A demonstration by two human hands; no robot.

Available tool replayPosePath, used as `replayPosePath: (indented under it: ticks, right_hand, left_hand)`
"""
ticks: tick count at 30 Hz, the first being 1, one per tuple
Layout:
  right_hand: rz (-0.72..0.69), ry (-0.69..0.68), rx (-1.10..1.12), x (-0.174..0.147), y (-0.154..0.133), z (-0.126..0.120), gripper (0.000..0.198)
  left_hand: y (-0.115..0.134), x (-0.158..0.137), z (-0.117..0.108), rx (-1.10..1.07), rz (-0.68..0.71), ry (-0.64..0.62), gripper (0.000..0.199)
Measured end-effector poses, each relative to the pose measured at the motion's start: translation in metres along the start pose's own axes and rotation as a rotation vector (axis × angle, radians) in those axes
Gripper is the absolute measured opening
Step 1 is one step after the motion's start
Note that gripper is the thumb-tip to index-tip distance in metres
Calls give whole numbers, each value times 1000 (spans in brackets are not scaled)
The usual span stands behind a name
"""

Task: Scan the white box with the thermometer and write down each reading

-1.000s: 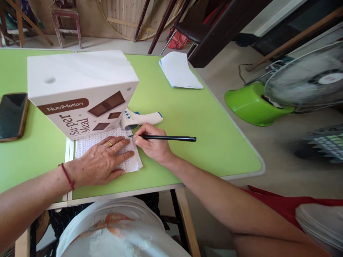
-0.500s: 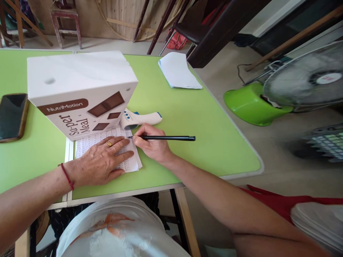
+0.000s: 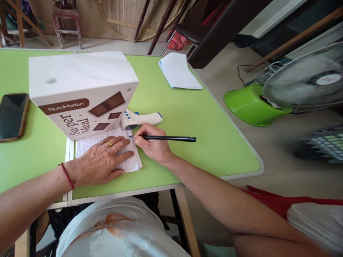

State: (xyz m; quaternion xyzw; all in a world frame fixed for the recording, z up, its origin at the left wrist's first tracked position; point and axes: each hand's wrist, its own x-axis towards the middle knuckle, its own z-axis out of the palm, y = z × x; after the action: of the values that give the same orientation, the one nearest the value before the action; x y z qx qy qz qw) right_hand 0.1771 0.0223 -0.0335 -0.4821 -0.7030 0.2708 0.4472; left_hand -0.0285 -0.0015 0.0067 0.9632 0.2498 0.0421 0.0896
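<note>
My left hand (image 3: pixel 105 159) lies flat with its fingers spread on handwritten sheets of paper (image 3: pixel 136 162); it wears a gold ring and a red cord at the wrist. In my right hand (image 3: pixel 154 144) is a black pen (image 3: pixel 177 138), gripped near its tip, which points left at the right part of the top sheet. Just behind the sheets stands a white NutriMotion box (image 3: pixel 104 101), hiding their far edge. Between the box and my right hand rests a white and blue infrared thermometer (image 3: pixel 146 118).
A phone (image 3: pixel 13 116) in a brown case lies at the table's left. Folded white paper (image 3: pixel 179 71) sits near the far right edge of the green table (image 3: pixel 214 142). Beyond that edge, a fan (image 3: pixel 308 78) and a bright green stool (image 3: pixel 254 103) stand on the floor.
Both hands, the pen and the sheets look almost unchanged. The whole view has shifted very slightly.
</note>
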Motion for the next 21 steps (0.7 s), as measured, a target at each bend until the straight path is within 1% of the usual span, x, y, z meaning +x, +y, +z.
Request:
replayPosePath:
  ticks: [5,10,16,21]
  right_hand:
    - [-3,-5,-10,1,-2,-1,12]
    - [1,-15,10,1,-3,-2,11]
    - [54,54,18,0,-1,-2,11]
    - [51,37,14,0,0,-2,11]
  left_hand:
    - [0,0,-2,-9,-6,-18,46]
    - [0,0,-1,-1,1,-10,46]
    - [-1,-1,0,11,6,1,44]
    - [-1,0,0,10,9,-6,44]
